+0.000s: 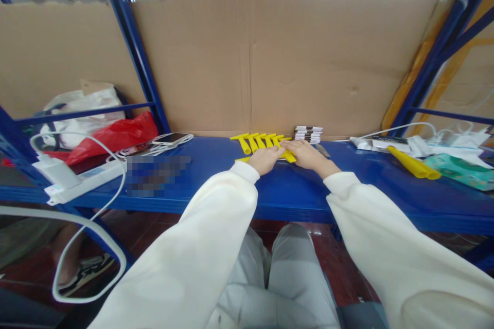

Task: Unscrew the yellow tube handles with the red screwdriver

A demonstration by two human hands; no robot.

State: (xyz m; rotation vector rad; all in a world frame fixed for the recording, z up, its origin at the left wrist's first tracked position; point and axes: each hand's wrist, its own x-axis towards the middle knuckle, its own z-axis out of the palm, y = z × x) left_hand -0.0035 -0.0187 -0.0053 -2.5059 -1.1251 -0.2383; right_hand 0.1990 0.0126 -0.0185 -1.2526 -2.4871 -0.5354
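Both hands meet over the blue shelf at one yellow T-shaped plastic tool (289,156), which looks like a scraper. My left hand (266,159) is closed around its handle, whose end sticks out on the left. My right hand (306,155) grips at its crosspiece, with the fingertips partly hidden. Just behind my hands, several more yellow T-shaped tools (244,143) lie in an overlapping row. Small white and dark packs (307,133) are stacked behind my right hand, and a thin grey strip (322,150) lies beside them.
A white power strip (85,182) with a looping cable and a phone (172,138) are on the left, near a red bag (116,136). To the right lie a rolled yellow piece (412,163) and a green packet (461,169). Cardboard (309,61) walls the back.
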